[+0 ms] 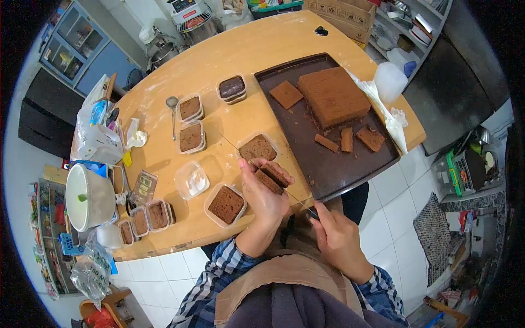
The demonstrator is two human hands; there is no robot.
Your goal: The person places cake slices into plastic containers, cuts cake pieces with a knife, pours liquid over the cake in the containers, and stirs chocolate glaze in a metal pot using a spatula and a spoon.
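My left hand (258,198) is wrapped round a small piece of brown sponge cake (270,180), which shows a split between two layers. In my right hand (340,239) is the dark handle of a long thin knife (298,201). Its blade runs up and left past the cake in my left hand, with its tip beyond the fingers; whether it lies in the split is hard to see. Close by are a plastic tub with cake (258,147), another cake-filled tub (226,205) and a tub with white cream (192,180).
A dark baking tray (350,172) holds a large cake block (334,95), a flat slice (286,94) and smaller offcuts. More filled tubs (190,136) stand on the wooden table (158,109), with a spoon (173,112) and a white bucket (90,199) at left.
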